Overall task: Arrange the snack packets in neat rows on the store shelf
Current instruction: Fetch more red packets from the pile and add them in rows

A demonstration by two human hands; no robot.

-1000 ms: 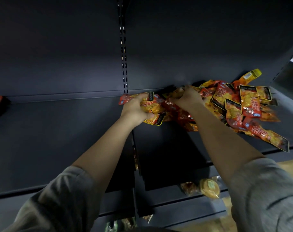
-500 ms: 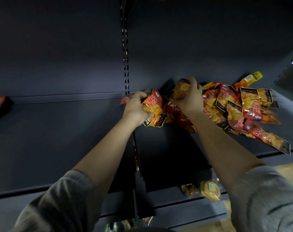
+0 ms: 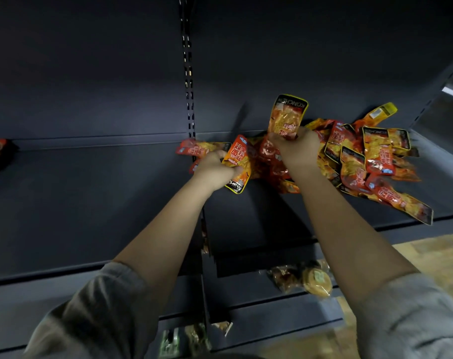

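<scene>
The left hand (image 3: 216,169) grips one orange-red packet (image 3: 237,164), while the right hand (image 3: 296,149) pinches a second packet (image 3: 287,116) upright by its lower end. Just right of that grip, a loose heap of packets (image 3: 370,156), too overlapped to count, lies on the dark shelf (image 3: 90,203). Below the hands, a lower shelf (image 3: 259,288) carries two wrapped items (image 3: 305,279), with wood-look floor (image 3: 427,252) further right.
</scene>
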